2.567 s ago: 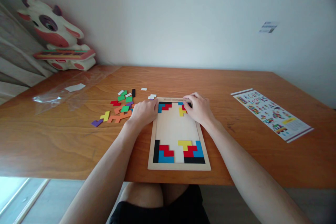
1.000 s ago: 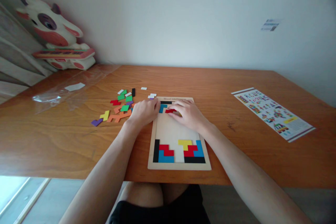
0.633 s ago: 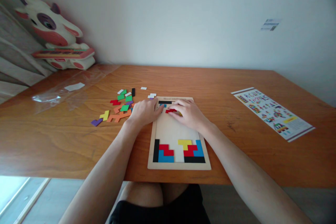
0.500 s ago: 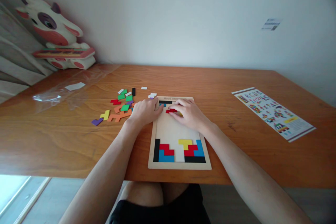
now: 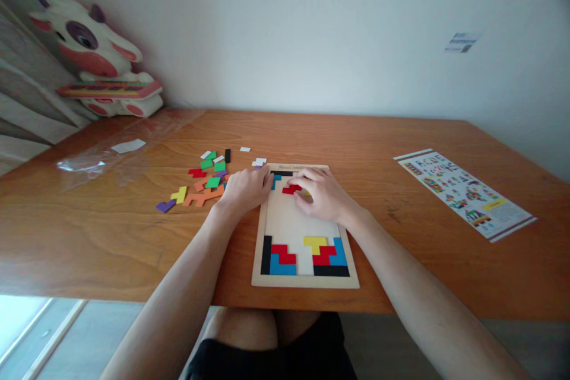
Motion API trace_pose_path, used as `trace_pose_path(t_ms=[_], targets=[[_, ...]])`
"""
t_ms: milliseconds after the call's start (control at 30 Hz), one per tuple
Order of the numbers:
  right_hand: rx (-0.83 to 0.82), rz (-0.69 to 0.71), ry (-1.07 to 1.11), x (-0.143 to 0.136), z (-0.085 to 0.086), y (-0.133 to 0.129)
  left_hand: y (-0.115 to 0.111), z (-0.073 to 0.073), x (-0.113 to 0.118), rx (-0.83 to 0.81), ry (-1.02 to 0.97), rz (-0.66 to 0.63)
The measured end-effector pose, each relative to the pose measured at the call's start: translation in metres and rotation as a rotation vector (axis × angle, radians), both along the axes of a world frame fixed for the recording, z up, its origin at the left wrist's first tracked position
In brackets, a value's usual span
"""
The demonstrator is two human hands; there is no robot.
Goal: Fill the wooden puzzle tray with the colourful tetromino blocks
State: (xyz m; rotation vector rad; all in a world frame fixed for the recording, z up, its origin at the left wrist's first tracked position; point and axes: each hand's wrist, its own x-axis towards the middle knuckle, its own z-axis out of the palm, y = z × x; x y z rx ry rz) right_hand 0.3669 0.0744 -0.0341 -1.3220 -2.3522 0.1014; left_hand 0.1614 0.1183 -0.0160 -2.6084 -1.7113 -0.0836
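Note:
A wooden puzzle board (image 5: pixel 303 214) lies near the table's front edge, with coloured block pieces at both ends. My left hand (image 5: pixel 249 189) is closed at its upper left rim, thumb tucked in beside a blue piece (image 5: pixel 276 179); its fingertips are partly hidden. Over the board's upper part, my right hand (image 5: pixel 323 193) has thumb and forefinger apart around a red piece (image 5: pixel 291 189). Part of a yellow piece shows behind the right fingers. A black bar (image 5: pixel 281 173) lies along the top. Black, red, blue and yellow pieces (image 5: pixel 314 244) fill both lower corners.
Loose pieces in several colours (image 5: pixel 205 195) are scattered left of the board. A clear plastic bag (image 5: pixel 89 166) lies farther left, before a cow-shaped toy keyboard (image 5: pixel 111 92). On the right is a printed sheet (image 5: pixel 463 193). A wall stands behind the table (image 5: pixel 356 139).
My right thumb has drawn back from the red piece, widening the gap to the forefinger. My left thumb has pulled in toward its fingers, showing more of the blue piece.

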Motion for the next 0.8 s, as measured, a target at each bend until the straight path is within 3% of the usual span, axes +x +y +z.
trace_pose_path(t_ms=[800], targets=[[0.053, -0.067, 0.017, -0.0032, -0.0039, 0.0008, 0.0009, -0.0017, -0.0006, 0.016, -0.016, -0.012]])
